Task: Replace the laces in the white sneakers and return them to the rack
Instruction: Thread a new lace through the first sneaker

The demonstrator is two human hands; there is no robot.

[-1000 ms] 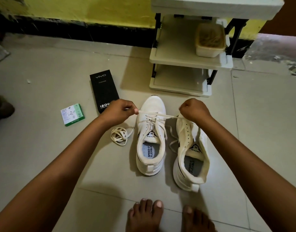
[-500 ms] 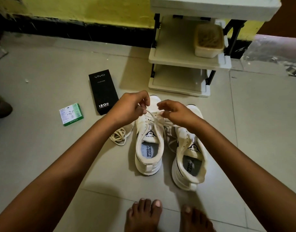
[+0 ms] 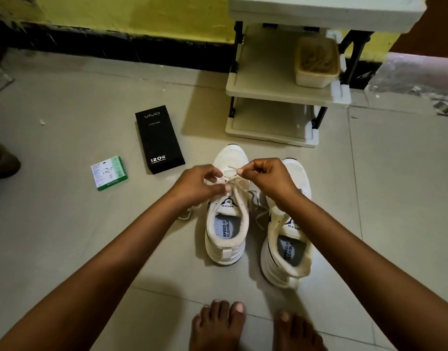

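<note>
Two white sneakers stand side by side on the floor, toes toward the rack. Over the laced front of the left sneaker point(image 3: 226, 224), my left hand point(image 3: 198, 184) pinches one strand of its white lace point(image 3: 236, 182). My right hand point(image 3: 269, 179) pinches the other lace end just above the eyelets. The right sneaker point(image 3: 288, 247) sits close beside it, loose lace hanging between the two shoes. A coiled spare lace point(image 3: 186, 214) lies left of the left sneaker, mostly hidden by my left forearm.
A cream shoe rack point(image 3: 281, 92) stands beyond the sneakers, with a plastic tub point(image 3: 316, 62) on its middle shelf. A black phone box point(image 3: 158, 138) and a small green-and-white box point(image 3: 108, 172) lie on the floor to the left. My bare feet point(image 3: 255, 328) are at the bottom.
One second ago my hands were pulling the lace ends wide apart. They have come together over the left sneaker's front, and my right hand now pinches a lace end slightly higher.
</note>
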